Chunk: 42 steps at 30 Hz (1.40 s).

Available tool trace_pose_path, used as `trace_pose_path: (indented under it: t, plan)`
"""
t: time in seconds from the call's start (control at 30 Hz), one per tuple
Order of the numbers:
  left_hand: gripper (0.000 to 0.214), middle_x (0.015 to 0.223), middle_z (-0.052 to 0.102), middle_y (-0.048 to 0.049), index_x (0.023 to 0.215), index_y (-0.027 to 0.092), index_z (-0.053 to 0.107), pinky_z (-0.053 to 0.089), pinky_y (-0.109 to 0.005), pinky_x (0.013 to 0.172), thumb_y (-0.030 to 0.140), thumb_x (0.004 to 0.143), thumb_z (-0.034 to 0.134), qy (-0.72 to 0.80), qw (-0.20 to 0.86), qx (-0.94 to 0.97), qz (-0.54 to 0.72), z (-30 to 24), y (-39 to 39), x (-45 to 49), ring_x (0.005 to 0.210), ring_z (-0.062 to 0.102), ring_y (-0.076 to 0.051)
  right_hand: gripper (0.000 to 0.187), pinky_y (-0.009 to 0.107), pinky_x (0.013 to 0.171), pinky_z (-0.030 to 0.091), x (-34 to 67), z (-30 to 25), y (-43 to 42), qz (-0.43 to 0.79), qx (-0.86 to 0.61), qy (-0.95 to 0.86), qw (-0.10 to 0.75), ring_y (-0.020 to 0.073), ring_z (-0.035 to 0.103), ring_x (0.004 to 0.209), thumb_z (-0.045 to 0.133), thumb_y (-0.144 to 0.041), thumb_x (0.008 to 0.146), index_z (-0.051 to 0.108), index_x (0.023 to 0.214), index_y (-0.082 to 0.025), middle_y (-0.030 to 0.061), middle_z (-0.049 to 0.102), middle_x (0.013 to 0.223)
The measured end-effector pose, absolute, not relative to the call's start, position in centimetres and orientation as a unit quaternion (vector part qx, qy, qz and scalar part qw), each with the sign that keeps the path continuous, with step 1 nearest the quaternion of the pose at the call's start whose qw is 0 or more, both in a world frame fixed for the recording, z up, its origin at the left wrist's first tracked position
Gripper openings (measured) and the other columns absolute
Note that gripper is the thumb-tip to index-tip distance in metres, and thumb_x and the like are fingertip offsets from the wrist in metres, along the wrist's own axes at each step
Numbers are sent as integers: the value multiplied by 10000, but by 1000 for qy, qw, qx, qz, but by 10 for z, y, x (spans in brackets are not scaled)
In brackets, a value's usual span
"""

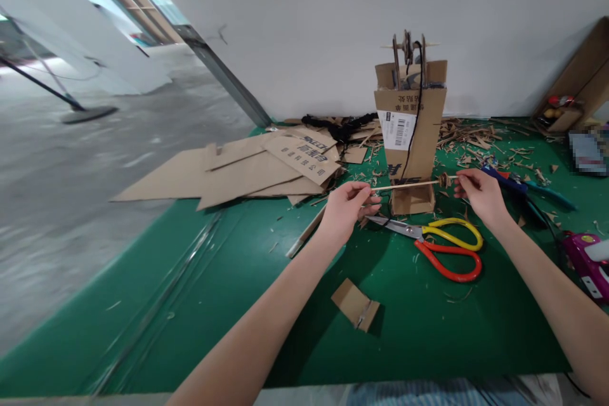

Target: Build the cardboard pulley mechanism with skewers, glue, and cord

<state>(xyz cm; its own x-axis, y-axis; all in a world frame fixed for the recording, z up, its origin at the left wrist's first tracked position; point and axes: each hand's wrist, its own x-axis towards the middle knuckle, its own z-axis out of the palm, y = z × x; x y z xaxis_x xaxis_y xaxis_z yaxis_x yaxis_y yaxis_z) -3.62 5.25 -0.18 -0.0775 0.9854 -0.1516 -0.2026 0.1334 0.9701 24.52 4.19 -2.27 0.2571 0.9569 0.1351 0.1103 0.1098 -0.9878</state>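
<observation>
My left hand (348, 208) pinches one end of a thin wooden stick (410, 184) held level above the green table (200, 279). My right hand (480, 193) is closed on the stick's other end, where a small cardboard disc (445, 179) sits on it. Just behind the stick stands a tall cardboard tower (413, 120) with a barcode label, a black cord down its front and small cardboard wheels on a skewer at its top. Below my hands lie scissors (440, 242) with one yellow and one red handle.
Flat cardboard sheets (247, 168) are piled at the table's left rear. Cardboard scraps (476, 136) litter the back. A folded cardboard piece (356, 304) lies near me. A blue-handled tool (518, 185) and a pink device (587, 263) sit at right, an open box (578, 85) in the far corner.
</observation>
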Motion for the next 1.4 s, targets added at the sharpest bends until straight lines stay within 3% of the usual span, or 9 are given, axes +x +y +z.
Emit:
trace_pose_path:
  t: [0.17,0.3,0.43,0.73,1.4]
  plan:
    - [49,744,661,-24,832,120,624,613,-219,573,76,850,636,515,558,391,520,0,54,-35,622,695,-120,380,423,698,631,245,-24,42,372,-544,-494,567,256,704,887,694,-472,777,612,1055,-226,75,699,972]
    - [46,754,658,-22,858,117,615,613,-220,580,77,880,609,524,561,395,504,2,54,-35,636,692,-115,524,453,900,602,240,-27,40,386,-519,-531,548,264,689,1056,768,-422,715,579,1171,-246,77,700,1122]
    - [61,756,656,-21,865,116,610,613,-230,580,64,890,589,533,558,398,496,3,55,-35,646,690,-118,491,477,1035,532,239,-29,41,386,-512,-558,526,266,685,1100,784,-360,713,619,1163,-251,67,718,1120]
    - [56,789,668,-31,869,109,614,608,-225,566,65,892,587,545,550,402,489,0,59,-35,615,675,-101,369,480,1020,546,242,-25,40,404,-528,-558,497,277,727,1047,764,-342,731,681,1066,-211,79,769,1053]
    - [37,782,655,-22,877,120,595,616,-252,558,84,880,588,557,523,415,494,4,58,-35,562,651,-96,383,486,1016,547,237,-26,38,382,-527,-572,499,275,728,1042,759,-338,749,657,1099,-219,81,764,1057]
